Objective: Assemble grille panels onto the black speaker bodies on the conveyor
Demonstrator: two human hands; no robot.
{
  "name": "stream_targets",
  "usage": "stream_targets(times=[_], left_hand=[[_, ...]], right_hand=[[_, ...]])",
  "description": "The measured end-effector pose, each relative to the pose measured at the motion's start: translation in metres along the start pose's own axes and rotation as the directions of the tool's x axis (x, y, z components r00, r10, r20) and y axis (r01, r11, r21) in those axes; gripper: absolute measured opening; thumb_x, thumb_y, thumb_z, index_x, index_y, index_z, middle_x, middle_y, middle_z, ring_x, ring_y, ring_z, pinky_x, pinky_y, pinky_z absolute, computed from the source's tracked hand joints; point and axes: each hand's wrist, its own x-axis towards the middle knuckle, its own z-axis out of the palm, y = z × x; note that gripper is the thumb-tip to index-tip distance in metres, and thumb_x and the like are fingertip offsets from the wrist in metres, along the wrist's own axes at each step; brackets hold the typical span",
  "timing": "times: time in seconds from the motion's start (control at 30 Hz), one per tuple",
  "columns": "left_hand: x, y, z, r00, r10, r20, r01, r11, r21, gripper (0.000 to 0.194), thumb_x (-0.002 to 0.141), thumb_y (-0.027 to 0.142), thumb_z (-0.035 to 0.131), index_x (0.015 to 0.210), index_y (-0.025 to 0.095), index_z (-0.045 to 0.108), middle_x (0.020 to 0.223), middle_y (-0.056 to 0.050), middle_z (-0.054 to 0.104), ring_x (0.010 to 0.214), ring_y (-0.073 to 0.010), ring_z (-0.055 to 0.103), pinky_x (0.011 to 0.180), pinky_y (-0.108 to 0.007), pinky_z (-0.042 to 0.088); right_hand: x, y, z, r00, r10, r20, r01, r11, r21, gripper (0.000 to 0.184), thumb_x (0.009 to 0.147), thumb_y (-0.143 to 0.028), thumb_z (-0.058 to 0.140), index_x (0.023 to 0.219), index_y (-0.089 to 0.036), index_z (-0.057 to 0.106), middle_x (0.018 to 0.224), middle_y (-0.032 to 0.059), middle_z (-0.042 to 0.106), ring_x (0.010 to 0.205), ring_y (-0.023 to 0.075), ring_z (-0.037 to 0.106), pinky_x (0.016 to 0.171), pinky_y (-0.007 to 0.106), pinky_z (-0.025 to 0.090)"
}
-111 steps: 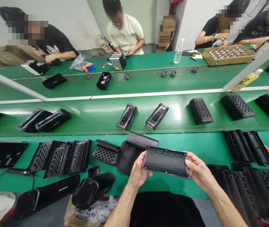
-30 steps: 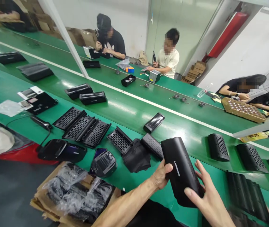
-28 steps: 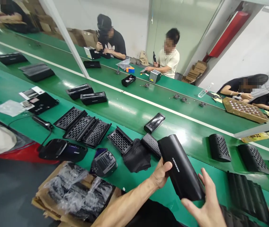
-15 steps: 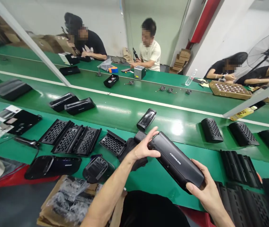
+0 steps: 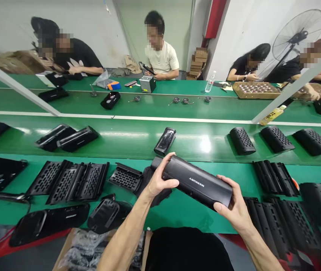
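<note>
At lower centre, the left hand [image 5: 159,180] and right hand [image 5: 236,209] gripped a labelled black case [image 5: 202,184], completeness unclear, while slotted panels [image 5: 80,184] at middle left lay loose.

The long case [image 5: 198,180] is black, with white letters. The table [image 5: 183,218] is green, and so is the shiny belt [image 5: 126,141]. A white stripe [image 5: 160,118] runs along it. The black covers [image 5: 91,182] have rows of little holes. One bottle [image 5: 273,115] is yellow with dark writing. One worker's shirt [image 5: 164,58] is cream.
</note>
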Motion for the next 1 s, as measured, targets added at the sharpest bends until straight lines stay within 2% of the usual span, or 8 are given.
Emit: stream_targets(times=[0.1, 0.3, 0.5, 0.6, 0.7, 0.8, 0.87, 1.0], left_hand=[[0.003, -0.001, 0.0, 1.0, -0.022, 0.009, 0.022, 1.0, 0.012, 0.104, 0.069, 0.05, 0.092, 0.159, 0.032, 0.044, 0.16, -0.008, 0.05, 0.136, -0.038, 0.054, 0.118, -0.048, 0.042], [0.0, -0.002, 0.004, 1.0, 0.002, 0.008, -0.001, 1.0, -0.022, 0.103, 0.07, 0.051, 0.092, 0.159, 0.032, 0.044, 0.162, -0.01, 0.047, 0.139, -0.0403, 0.052, 0.119, -0.051, 0.043], [-0.004, -0.002, 0.005, 0.993, -0.082, 0.088, 0.082, 0.997, 0.0, 0.11, 0.075, 0.055, 0.089, 0.167, 0.037, 0.032, 0.171, -0.007, 0.039, 0.149, -0.0417, 0.046, 0.126, -0.053, 0.035], [-0.002, 0.0, 0.007, 0.993, -0.089, 0.072, 0.088, 0.996, 0.017, 0.106, 0.075, 0.054, 0.088, 0.166, 0.036, 0.035, 0.169, -0.007, 0.041, 0.148, -0.0423, 0.047, 0.125, -0.054, 0.036], [0.0, 0.002, 0.012, 0.998, -0.05, 0.024, 0.051, 0.999, -0.016, 0.1, 0.074, 0.05, 0.088, 0.161, 0.032, 0.043, 0.163, -0.009, 0.048, 0.144, -0.042, 0.05, 0.124, -0.055, 0.038], [0.001, 0.0, 0.018, 0.999, -0.01, -0.034, 0.006, 0.993, -0.12, 0.097, 0.074, 0.048, 0.087, 0.159, 0.03, 0.045, 0.159, -0.01, 0.051, 0.139, -0.0409, 0.054, 0.121, -0.055, 0.042], [-0.001, -0.004, 0.021, 0.998, -0.019, -0.056, 0.009, 0.985, -0.171, 0.096, 0.075, 0.047, 0.085, 0.16, 0.03, 0.043, 0.158, -0.01, 0.052, 0.137, -0.04, 0.056, 0.119, -0.056, 0.043], [-0.008, -0.006, 0.025, 0.997, -0.059, -0.057, 0.05, 0.989, -0.14, 0.096, 0.076, 0.045, 0.084, 0.161, 0.031, 0.041, 0.16, -0.01, 0.05, 0.142, -0.0398, 0.053, 0.124, -0.056, 0.038]], right_hand=[[0.005, 0.006, -0.005, 1.0, -0.015, 0.019, 0.015, 1.0, 0.005, 0.083, 0.081, -0.057, 0.086, 0.149, -0.032, 0.045, 0.162, 0.0143, 0.043, 0.141, 0.0395, 0.054, 0.103, 0.048, 0.059], [0.005, 0.008, -0.018, 0.986, 0.064, 0.151, -0.072, 0.996, 0.049, 0.107, 0.076, -0.069, 0.084, 0.162, -0.035, 0.029, 0.165, 0.0156, 0.04, 0.141, 0.0401, 0.054, 0.105, 0.05, 0.057], [0.0, 0.005, -0.025, 0.994, 0.02, 0.106, -0.022, 1.0, 0.016, 0.086, 0.079, -0.058, 0.086, 0.15, -0.035, 0.044, 0.164, 0.012, 0.039, 0.141, 0.0371, 0.053, 0.108, 0.049, 0.056], [0.002, 0.007, -0.026, 0.994, 0.001, 0.112, -0.003, 1.0, 0.016, 0.084, 0.08, -0.059, 0.086, 0.149, -0.035, 0.045, 0.164, 0.0126, 0.04, 0.14, 0.0369, 0.054, 0.108, 0.049, 0.056], [0.005, 0.007, -0.027, 0.992, 0.007, 0.128, -0.013, 0.999, 0.045, 0.099, 0.077, -0.065, 0.086, 0.158, -0.035, 0.037, 0.169, 0.0145, 0.034, 0.145, 0.0396, 0.051, 0.11, 0.052, 0.055], [0.003, 0.006, -0.026, 0.994, -0.007, 0.108, -0.001, 0.997, 0.077, 0.123, 0.073, -0.07, 0.088, 0.168, -0.038, 0.017, 0.178, 0.0123, 0.016, 0.16, 0.0411, 0.03, 0.117, 0.054, 0.049], [0.001, 0.007, -0.026, 0.994, 0.015, 0.11, -0.026, 0.995, 0.099, 0.125, 0.074, -0.067, 0.089, 0.17, -0.038, 0.014, 0.179, 0.0118, 0.014, 0.162, 0.0403, 0.026, 0.119, 0.053, 0.047], [-0.004, 0.007, -0.027, 0.99, 0.044, 0.135, -0.063, 0.988, 0.141, 0.118, 0.077, -0.063, 0.088, 0.168, -0.035, 0.019, 0.178, 0.0139, 0.018, 0.159, 0.0409, 0.031, 0.118, 0.053, 0.048]])
